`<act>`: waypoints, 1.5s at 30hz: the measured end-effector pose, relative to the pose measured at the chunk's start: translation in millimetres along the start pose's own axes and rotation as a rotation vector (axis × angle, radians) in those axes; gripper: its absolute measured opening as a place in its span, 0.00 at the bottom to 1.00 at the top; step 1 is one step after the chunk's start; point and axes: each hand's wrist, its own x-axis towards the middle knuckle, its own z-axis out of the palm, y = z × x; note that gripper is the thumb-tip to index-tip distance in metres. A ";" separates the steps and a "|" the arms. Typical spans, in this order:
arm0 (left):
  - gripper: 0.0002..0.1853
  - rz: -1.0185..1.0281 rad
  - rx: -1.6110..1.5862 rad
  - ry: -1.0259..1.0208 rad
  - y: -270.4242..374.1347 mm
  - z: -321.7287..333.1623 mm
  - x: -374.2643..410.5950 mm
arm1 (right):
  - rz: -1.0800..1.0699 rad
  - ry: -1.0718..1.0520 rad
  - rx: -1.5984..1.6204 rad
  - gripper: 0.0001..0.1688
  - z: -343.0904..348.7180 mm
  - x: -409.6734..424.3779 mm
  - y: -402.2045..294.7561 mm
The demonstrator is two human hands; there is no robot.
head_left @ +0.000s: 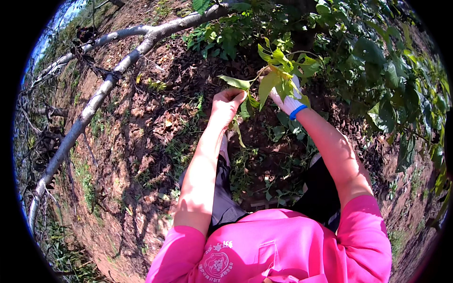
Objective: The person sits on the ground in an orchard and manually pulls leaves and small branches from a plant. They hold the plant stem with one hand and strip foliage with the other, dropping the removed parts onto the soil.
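Note:
My bare left hand (228, 104) pinches a green leaf (245, 109) between thumb and fingers, at the left side of a leafy shoot (260, 73). Another long leaf (234, 82) sticks out just above those fingers. On my right hand (290, 100) is a white knitted glove with a blue cuff (298, 111). Broad yellow-green leaves (269, 85) of the shoot hang in front of that hand and hide its fingers, so its grip does not show. A thin curved stem (304, 53) runs from the shoot towards the foliage on the right.
A bare, forked grey branch (95, 97) slants across the left side. Dense green foliage (393, 78) fills the upper right. Reddish soil (155, 141) with dry leaves and low weeds (244, 169) lies below, between and beside my legs in dark trousers (226, 198).

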 end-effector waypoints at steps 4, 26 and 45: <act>0.09 -0.005 0.059 0.191 -8.6 -23.1 -20.2 | -0.404 -0.185 -0.989 0.17 10.9 -51.1 -156.6; 0.08 0.188 0.272 0.140 -35.2 -0.8 -3.2 | -0.878 0.043 -1.054 0.15 26.5 -75.0 -201.0; 0.04 0.245 0.446 0.254 -23.8 -0.5 -0.9 | 0.238 -0.460 0.280 0.21 6.1 -58.0 -170.9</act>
